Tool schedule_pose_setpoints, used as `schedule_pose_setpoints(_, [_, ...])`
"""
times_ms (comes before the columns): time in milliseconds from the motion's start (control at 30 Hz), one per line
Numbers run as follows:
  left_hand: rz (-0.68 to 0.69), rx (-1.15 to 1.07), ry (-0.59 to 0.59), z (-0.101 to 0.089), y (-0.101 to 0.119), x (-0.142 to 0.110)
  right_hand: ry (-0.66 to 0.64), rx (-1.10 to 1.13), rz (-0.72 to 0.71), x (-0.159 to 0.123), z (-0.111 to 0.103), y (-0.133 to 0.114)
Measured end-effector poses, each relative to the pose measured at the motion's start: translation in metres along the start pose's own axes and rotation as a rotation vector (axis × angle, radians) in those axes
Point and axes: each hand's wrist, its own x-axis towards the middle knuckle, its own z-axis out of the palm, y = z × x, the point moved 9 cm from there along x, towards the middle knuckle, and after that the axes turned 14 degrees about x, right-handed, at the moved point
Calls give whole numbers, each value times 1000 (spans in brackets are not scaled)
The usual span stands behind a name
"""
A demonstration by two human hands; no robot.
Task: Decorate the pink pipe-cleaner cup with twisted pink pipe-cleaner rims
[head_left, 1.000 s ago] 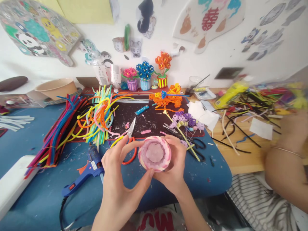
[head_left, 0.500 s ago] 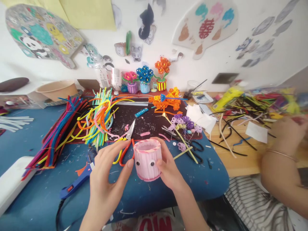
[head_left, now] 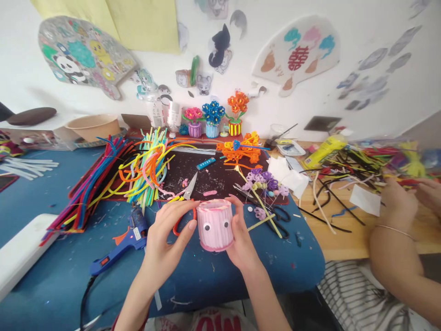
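Observation:
A small pink pot point(head_left: 216, 234) with ribbed sides, a twisted rim and two googly eyes is held above the blue table cover. My right hand point(head_left: 241, 234) grips it from the right, fingers behind and thumb along the side. At its left edge is my left hand point(head_left: 172, 230), with thumb and fingers apart; the fingertips reach the rim, and whether they touch it I cannot tell. Behind my left hand lie scissors point(head_left: 190, 187) with red and yellow handles, partly hidden. A blue hot glue gun point(head_left: 127, 241) rests on the table left of my left hand.
Bundled pipe cleaners point(head_left: 93, 184) and a looser multicoloured bunch point(head_left: 148, 170) lie on the left. Black scissors point(head_left: 280, 214) and purple flowers point(head_left: 262, 179) are at right. Potted pipe-cleaner flowers point(head_left: 212, 115) stand by the wall. Another person's arm point(head_left: 396, 243) is at the right table.
My left hand has come closer to the pot's rim. The pot has turned slightly, so both eyes face me more squarely. The view has shifted a little, and the other person's second hand shows.

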Motion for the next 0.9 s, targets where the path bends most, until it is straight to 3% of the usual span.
schedule_pose_setpoints(400, [29, 99, 35, -4, 2, -7, -5, -120, -62, -5, 1, -4])
schedule_pose_setpoints(600, [-149, 96, 113, -10, 0, -5, 99, -242, -188, -11, -4, -17])
schedule_pose_setpoints(900, [-244, -68, 20, 12, 12, 4, 166, -521, -419, -28, 0, -42])
